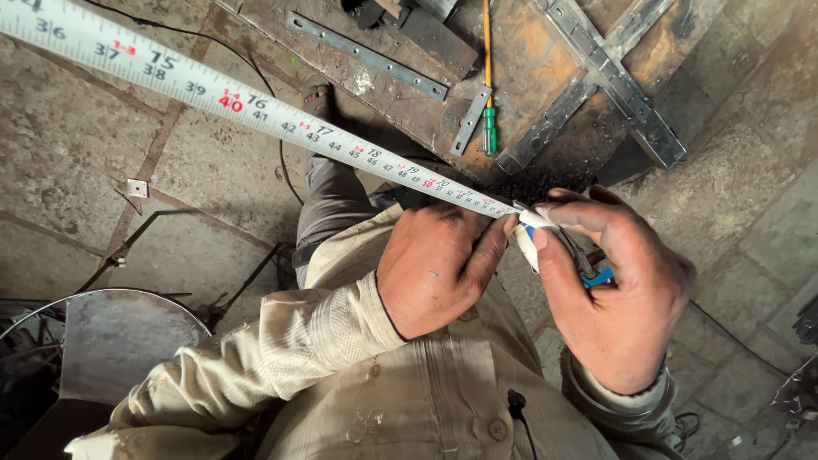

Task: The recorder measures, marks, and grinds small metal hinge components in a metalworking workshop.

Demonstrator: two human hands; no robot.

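Nearest the lens we record the beige buttoned shirt (409, 400) of the person, its lower part cut off by the frame edge. Above it, the left hand (430, 268) is clenched, thumb pressing the long white steel measuring tape blade (256, 106) where it enters the case. The right hand (618, 294) is wrapped around the white and blue tape measure case (545, 243); its palm and fingers hide most of the case, so we cannot make out its full shape. The blade runs out toward 10 o'clock and leaves the frame at the upper left corner, its end unseen.

At 12 o'clock lies a rusty metal plate (528, 51), bearing crossed grey steel strips (609, 77) and a green-handled screwdriver (489, 128) with a yellow shaft. At 8 o'clock a round grey metal sheet (111, 341) is partly cut off. The stone paved floor (77, 162) surrounds all.
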